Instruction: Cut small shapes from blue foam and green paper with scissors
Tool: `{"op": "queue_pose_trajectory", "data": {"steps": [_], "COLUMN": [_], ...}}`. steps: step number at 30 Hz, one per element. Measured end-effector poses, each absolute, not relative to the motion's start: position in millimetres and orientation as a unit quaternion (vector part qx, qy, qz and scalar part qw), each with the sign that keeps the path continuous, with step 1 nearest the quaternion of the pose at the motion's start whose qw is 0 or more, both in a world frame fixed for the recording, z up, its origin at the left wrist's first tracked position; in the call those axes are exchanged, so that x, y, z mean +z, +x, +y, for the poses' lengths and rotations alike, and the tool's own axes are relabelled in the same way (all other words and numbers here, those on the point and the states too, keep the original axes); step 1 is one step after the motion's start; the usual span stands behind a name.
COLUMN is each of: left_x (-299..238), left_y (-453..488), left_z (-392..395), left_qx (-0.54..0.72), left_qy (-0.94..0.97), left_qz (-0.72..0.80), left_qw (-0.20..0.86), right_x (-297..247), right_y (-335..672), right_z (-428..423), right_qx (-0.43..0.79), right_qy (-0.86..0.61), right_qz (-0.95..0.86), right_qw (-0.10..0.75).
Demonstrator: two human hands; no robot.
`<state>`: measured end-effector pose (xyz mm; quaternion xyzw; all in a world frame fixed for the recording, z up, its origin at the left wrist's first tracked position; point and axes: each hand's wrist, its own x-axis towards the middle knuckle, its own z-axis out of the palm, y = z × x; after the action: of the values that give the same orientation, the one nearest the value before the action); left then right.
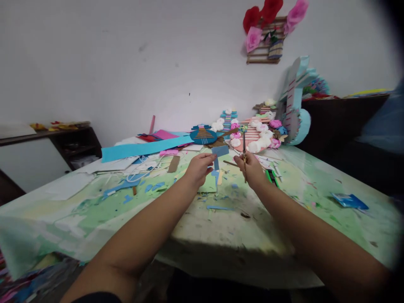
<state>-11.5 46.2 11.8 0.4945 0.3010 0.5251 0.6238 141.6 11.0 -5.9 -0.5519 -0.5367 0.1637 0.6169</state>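
My left hand [202, 168] pinches a small blue-grey strip of paper or felt [220, 150] above the table. To its right, my right hand [251, 167] is closed around a pair of scissors [244, 147], held upright with the blades apart from the strip. Below my left hand lie a pale green sheet [208, 184] and more small blue pieces. A thin brown stick [230, 163] is near the fingers of my right hand; whether they touch it I cannot tell. Just beside that wrist is a green and black cutter [272, 177].
A long bright blue strip [145, 148] and a dark blue oval craft piece [203, 135] lie toward the back. Decorated crafts with white and pink puffs [255, 139] stand behind my right hand. Paper scraps litter the tablecloth [132, 214]. A blue packet [349, 201] lies at right.
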Motion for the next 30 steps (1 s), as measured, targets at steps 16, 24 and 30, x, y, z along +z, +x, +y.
{"op": "queue_pose_trajectory", "data": {"steps": [16,24,30], "left_x": [-26.7,-18.8,-10.1], "left_y": [-18.3,-14.4,-24.6], "left_z": [75.1,61.9,72.4], "left_qx": [0.539,0.545,0.595], "left_qy": [0.548,0.549,0.510], "left_qz": [0.301,0.291,0.277], "left_qw": [0.565,0.564,0.555], "right_x": [-31.1,-30.2,-34.2], "right_y": [141.5,135.7,134.7], "right_z": [8.9,4.2,4.4], "right_qx": [-0.034,-0.005,0.001], "right_qy": [-0.677,-0.684,-0.672], "right_qz": [-0.691,-0.692,-0.702], "right_qw": [0.252,0.230,0.236]}}
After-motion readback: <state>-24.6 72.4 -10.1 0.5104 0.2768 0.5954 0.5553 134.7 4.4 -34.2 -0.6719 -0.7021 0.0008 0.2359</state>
